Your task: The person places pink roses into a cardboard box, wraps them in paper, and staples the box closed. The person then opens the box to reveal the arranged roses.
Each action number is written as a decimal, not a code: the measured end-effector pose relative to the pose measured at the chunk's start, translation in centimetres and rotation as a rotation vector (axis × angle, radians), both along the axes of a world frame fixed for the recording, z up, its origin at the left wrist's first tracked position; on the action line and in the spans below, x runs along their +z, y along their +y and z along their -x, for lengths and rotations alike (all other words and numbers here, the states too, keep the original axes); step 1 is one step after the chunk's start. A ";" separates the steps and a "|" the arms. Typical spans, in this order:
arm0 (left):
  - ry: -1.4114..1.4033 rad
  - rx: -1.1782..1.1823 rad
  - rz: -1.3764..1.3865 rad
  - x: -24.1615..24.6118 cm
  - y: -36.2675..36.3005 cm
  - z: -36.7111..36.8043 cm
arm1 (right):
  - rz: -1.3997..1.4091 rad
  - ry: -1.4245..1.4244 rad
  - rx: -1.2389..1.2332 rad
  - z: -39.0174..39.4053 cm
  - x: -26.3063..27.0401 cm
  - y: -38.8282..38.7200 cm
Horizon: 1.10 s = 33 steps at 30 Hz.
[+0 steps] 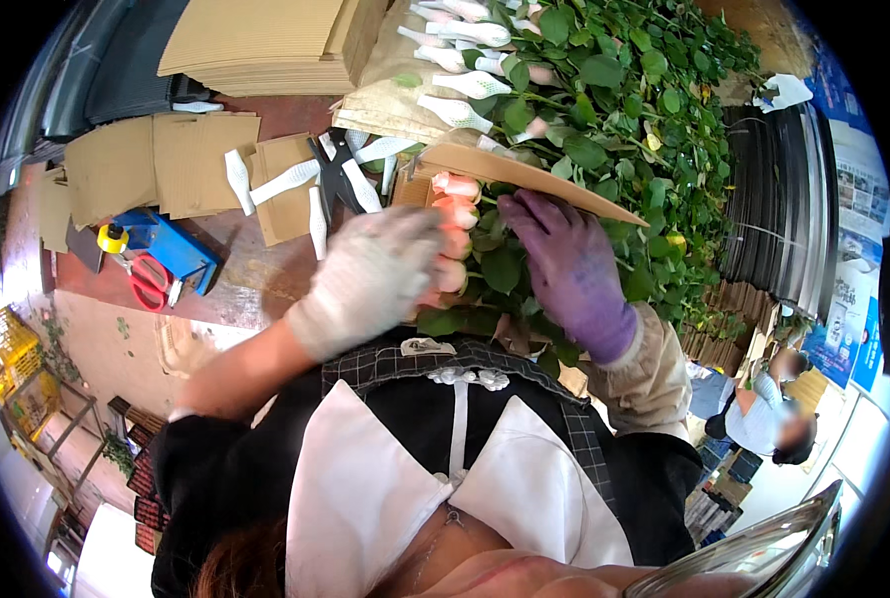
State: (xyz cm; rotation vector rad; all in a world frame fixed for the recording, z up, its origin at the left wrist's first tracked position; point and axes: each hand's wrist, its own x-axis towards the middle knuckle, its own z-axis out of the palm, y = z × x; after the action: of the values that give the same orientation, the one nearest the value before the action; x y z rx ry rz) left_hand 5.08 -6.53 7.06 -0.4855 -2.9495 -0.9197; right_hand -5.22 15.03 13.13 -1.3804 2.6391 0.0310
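Observation:
Peach-pink roses (456, 235) lie in a column, heads to the left, against a cardboard sheet (534, 179) whose upper flap stands raised. My left hand (377, 273), in a whitish glove, is blurred at the left side of the rose heads; its fingertips overlap them, and their grip is unclear. My right hand (576, 269), in a purple glove, curls over the rose stems and leaves (501, 265) just below the raised flap. Some of the stems are hidden under it. White foam net sleeves (288, 183) and a black strap-like item (336, 176) lie beyond my left hand.
A large heap of leafy roses (609, 97), several heads in foam nets, fills the far right. Cardboard stacks (265, 45) stand at the back. A blue tape dispenser (172, 247) and red-handled scissors (148, 282) sit near the table's left edge. Two people (762, 411) are farther right.

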 end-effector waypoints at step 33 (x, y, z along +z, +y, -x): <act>0.183 -0.143 -0.016 -2.9 -0.2 3.6 | 0.159 -0.019 -0.078 1.0 -6.2 -0.7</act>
State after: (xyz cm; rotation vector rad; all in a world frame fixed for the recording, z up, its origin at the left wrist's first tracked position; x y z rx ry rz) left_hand 1.45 -6.74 4.20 -0.7447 -2.7709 -0.8586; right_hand -6.26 14.29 6.89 -1.3138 2.7278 -0.2043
